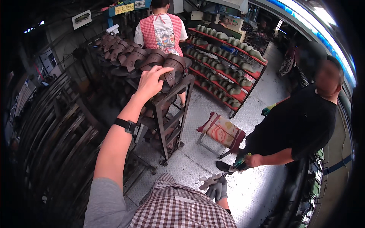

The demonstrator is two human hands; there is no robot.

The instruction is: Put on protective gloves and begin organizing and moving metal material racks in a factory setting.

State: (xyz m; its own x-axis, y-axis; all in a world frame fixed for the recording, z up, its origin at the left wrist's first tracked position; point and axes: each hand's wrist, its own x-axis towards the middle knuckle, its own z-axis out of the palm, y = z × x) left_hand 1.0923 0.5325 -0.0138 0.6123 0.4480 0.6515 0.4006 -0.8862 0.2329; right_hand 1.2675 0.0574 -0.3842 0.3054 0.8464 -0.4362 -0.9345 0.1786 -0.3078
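The bare left hand (150, 81) reaches up with fingers curled over a dark brown leather sandal upper (173, 72), gripping it at the near end of the top shelf of a dark metal trolley rack (173, 114). More brown sandal uppers (125, 53) line that shelf toward its far end. The right hand (216, 188), in a grey work glove, hangs low with fingers loosely bent, holding nothing. Beside it a person in black (300, 125) stands near a flowered padded stool (222, 131).
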